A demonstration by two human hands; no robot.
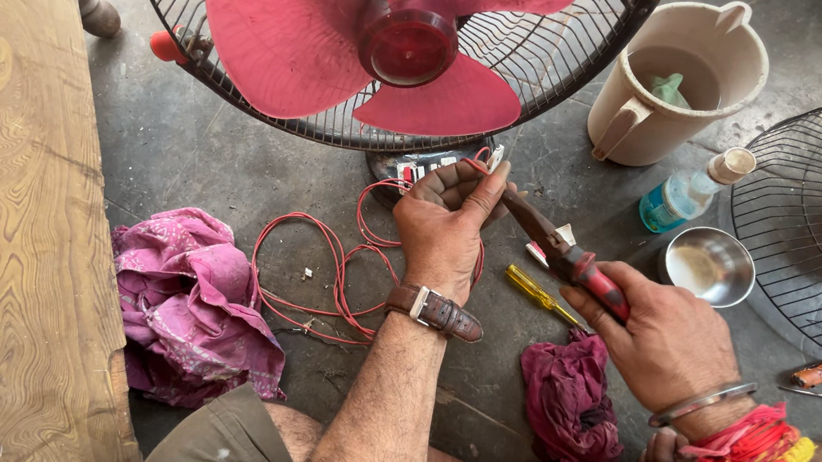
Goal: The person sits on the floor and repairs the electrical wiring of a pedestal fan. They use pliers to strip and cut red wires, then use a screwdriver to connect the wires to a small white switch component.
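Left hand (447,226) closed, pinching thin red wire (327,273) ends just below the fan (389,43). Right hand (667,341) clamps pliers (569,258) by red grips, nose meeting left fingertips. Wire looks light, limp, springy; best pinched near its end. Yellow screwdriver (541,294) lies between hands on the floor.

A makeshift repair spot on a bare concrete floor (187,159) is shown. A stripped fan (388,48), a loose fan guard (814,220), rags (193,305) and a screwdriver (541,294) are scattered about.
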